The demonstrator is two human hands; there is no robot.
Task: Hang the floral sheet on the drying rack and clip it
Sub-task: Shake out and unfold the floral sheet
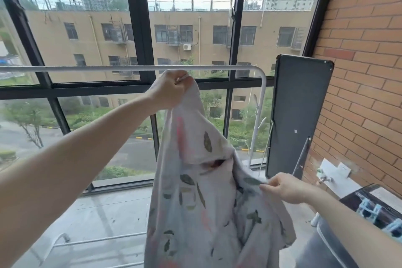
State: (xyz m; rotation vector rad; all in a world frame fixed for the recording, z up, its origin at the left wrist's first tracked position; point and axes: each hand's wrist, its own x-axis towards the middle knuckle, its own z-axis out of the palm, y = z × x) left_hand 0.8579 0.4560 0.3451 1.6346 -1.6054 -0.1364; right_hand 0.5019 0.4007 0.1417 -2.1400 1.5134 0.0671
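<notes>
Window wall (139,28): dark-framed glazing is spread across the upper and centre frame; a tan multi-storey building, towers and trees are seen through it.

Brick wall (365,72): orange brick is seen along the right edge of the frame.

Floral sheet (195,206): pale fabric printed with green leaves and pink marks is held bunched in the centre and lower centre of the frame. It is draped down from the raised left hand and is not laid over the rail; its top is held just below the top bar.

Dark panel (298,115): a tall, upright board with rounded corners is stood at right of centre, close to the brick wall.

Drying rack (87,68): a white tubular top bar is run horizontally across the middle of the frame and is bent downward at its right end; lower white rails are seen at the lower left.

Left hand (171,91): it is raised at centre frame and clenched around the sheet's upper edge.

Right hand (285,187): it is placed at lower right, with a fold of the sheet's side pinched between the fingertips.

Pale blue clips (369,213): a cluster is seen at the lower right edge, on a dark surface.
</notes>
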